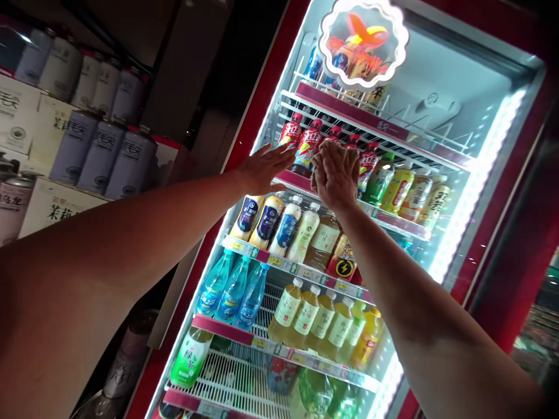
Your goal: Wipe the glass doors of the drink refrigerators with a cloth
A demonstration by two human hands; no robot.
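Observation:
A lit drinks fridge [489,192] with a red frame fills the right half of the head view. Its wire shelves hold several bottled drinks. My left hand [266,167] lies flat with fingers stretched out, against the glass or shelf front beside a row of red-labelled bottles [305,148]. My right hand [337,173] is raised just right of it, fingers bunched on a pale crumpled cloth [334,152] pressed to the same spot. Below them stand white and yellow bottles [279,224], blue bottles [231,291] and yellow tea bottles [318,317].
To the left, dark shelving carries several grey canisters [102,154] and white cartons [48,203] with printed characters. A round glowing logo sticker [363,41] sits at the fridge's top. Another lit cabinet edge [541,326] shows at far right.

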